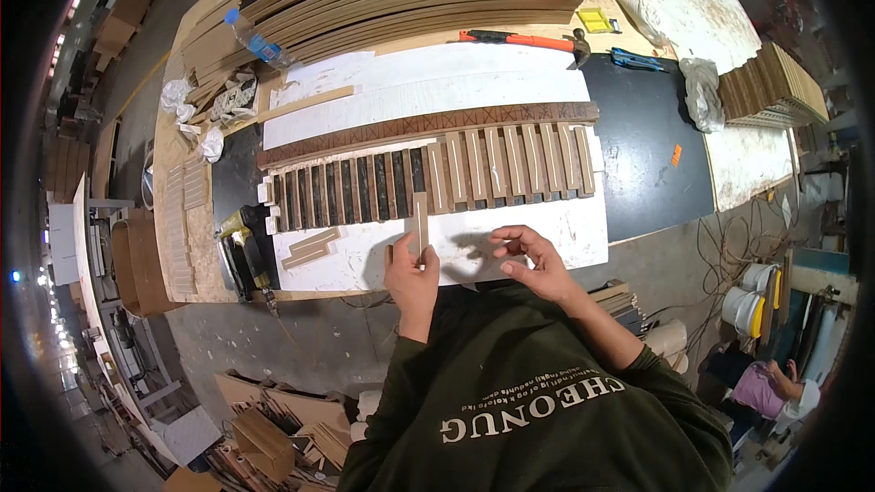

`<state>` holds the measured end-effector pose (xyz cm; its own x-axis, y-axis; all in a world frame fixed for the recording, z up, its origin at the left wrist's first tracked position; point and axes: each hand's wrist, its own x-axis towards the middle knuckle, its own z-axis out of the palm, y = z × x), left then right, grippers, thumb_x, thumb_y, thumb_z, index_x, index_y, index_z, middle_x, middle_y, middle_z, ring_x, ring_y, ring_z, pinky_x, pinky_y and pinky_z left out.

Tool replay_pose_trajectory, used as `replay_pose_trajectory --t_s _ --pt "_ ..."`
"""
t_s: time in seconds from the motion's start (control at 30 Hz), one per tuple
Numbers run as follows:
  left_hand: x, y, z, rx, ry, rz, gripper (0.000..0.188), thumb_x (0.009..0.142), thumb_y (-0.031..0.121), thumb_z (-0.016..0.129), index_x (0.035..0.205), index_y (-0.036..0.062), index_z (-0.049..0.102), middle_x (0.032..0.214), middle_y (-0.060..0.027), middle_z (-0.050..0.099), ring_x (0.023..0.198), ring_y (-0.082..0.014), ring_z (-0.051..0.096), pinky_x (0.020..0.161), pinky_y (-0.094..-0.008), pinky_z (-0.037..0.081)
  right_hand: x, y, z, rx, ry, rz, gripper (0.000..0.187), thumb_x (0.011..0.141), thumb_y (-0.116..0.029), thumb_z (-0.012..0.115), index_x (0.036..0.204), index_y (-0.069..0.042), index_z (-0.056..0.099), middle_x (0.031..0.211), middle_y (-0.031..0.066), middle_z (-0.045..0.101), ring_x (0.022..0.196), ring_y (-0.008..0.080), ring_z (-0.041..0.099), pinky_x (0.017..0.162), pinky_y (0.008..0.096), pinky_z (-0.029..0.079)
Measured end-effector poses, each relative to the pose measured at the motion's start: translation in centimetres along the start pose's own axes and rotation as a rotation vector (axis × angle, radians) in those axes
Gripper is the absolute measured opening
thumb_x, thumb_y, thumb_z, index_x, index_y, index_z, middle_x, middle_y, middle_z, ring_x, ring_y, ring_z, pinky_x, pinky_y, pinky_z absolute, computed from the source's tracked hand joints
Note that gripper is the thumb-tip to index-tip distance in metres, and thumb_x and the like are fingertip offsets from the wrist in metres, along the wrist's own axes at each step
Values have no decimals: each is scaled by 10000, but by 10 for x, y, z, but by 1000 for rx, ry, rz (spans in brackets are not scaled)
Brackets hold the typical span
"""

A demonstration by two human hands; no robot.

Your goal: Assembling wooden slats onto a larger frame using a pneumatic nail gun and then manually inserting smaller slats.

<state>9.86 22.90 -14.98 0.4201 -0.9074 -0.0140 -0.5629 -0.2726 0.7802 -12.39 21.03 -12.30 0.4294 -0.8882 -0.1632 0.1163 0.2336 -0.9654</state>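
Observation:
My left hand (412, 275) pinches a short flat wood strip (420, 219) with a pale line down its middle. The strip's far end reaches the near edge of a slatted wooden frame (355, 189) lying on a white board (510, 246). Dark gaps show between the slats on the frame's left part. Over its right part lies a row of similar strips (520, 164). My right hand (533, 264) hovers over the board's near edge, fingers apart and holding nothing. A few loose strips (310, 248) rest on the board left of my left hand.
A nail gun (241, 246) lies at the left. Behind the frame are a claw hammer (519, 40), a plastic bottle (259, 42) and a tall stack of boards (428, 0). More stacked panels (775, 87) stand at right. Another person (761, 387) is at lower right.

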Motion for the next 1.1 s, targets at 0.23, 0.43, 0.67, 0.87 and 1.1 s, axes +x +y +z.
replay_pose_trajectory --t_s 0.23,0.43,0.67,0.87,1.1 --pt "21 3 13 128 46 209 366 760 129 720 1104 58 616 808 -119 533 673 -287 589 596 -392 479 -8 -2 -5 22 90 -50 450 852 -49 652 1279 -35 507 1187 60 575 999 145 565 908 311 443" --pt "45 -11 11 237 68 432 476 741 325 769 1137 86 660 865 -81 484 802 -263 538 693 -404 437 -12 -2 -3 13 90 -40 446 857 -32 632 1282 -18 496 1193 70 571 1013 151 562 912 312 438" --pt "68 16 -1 485 4 434 442 835 397 667 1201 150 649 997 -91 510 953 -285 489 810 -421 376 -6 -1 5 32 50 -15 454 849 -63 639 1277 -12 496 1189 81 577 1002 153 567 914 318 436" --pt "74 -92 -100 395 434 244 634 763 -20 555 1379 30 414 1238 -180 519 1160 -378 465 994 -454 371 -5 6 0 58 77 -17 455 851 -94 640 1276 -13 496 1189 82 581 1000 152 567 916 316 429" --pt "29 -119 -149 442 131 44 576 737 -15 614 1298 4 480 1190 -178 556 1132 -371 497 951 -449 414 4 5 -1 41 60 3 468 855 -115 644 1283 -9 487 1183 79 583 1005 156 568 925 326 426"
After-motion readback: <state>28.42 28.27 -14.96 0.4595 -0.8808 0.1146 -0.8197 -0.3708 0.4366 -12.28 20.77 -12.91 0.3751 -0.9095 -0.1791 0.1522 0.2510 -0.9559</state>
